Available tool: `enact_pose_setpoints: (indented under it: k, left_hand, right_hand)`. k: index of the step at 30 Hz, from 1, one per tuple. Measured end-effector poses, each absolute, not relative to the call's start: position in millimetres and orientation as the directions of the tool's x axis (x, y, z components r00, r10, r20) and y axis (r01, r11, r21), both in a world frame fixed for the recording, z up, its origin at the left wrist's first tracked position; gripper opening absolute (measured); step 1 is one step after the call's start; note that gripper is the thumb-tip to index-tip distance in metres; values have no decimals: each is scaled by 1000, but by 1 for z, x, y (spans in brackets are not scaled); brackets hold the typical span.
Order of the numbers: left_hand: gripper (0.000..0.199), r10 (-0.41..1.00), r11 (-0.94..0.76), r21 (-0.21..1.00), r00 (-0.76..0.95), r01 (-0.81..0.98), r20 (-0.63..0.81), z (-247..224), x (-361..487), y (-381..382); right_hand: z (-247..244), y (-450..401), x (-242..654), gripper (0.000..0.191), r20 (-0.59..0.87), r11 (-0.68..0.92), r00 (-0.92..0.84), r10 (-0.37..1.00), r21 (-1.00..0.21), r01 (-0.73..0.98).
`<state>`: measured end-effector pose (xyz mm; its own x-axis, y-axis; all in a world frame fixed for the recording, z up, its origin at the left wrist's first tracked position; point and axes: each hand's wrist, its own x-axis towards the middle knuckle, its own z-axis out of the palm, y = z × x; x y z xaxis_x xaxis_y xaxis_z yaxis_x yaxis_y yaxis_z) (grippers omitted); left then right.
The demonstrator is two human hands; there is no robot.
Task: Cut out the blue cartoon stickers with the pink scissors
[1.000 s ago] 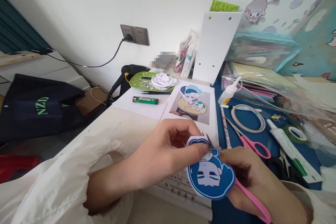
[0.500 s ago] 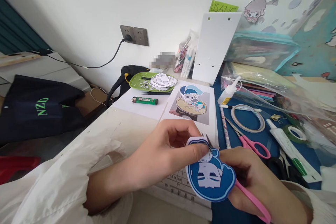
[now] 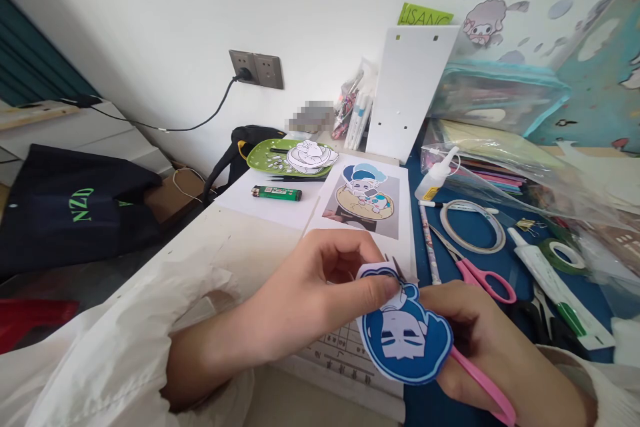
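Above the desk [image 3: 245, 243], my left hand [image 3: 325, 300] pinches the blue paper cutout [image 3: 405, 347] under the thumb, its drawn face upside down. My right hand [image 3: 485, 337] grips pink-handled scissors [image 3: 483, 383], partly hidden behind the cutout, tips slightly parted and poking out near my left thumb. Beyond: printed picture sheet [image 3: 333, 197]; left of it, green lighter [image 3: 277, 193], green tray [image 3: 257, 159]. On blue mat [image 3: 417, 397], right: second scissors [image 3: 466, 271], squeeze bottle [image 3: 434, 179].

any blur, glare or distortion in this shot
Head view: a pixelated block covers a spot behind the green tray; head view: wide-angle stretch toward the edges, notably the left sleeve; head view: soft light, faint glints on the clear plastic bag, blue paper cutout reasonably sharp.
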<state>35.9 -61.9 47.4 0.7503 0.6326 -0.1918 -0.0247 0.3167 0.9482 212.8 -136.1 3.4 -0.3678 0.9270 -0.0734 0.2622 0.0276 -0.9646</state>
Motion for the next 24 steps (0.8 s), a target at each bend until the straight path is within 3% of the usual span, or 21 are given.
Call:
enact_pose_setpoints:
  k: [8,24]
  left_hand:
    - [24,645,310,950,743,-42,-178,45,36,-63]
    - [21,636,344,937,751,-68,-179,47,36,-62]
  right_hand:
    - [5,-137,212,25,-66,-16,-368,928,-990,139]
    - [6,-134,214,12,-12,53,-351,936,-983,176]
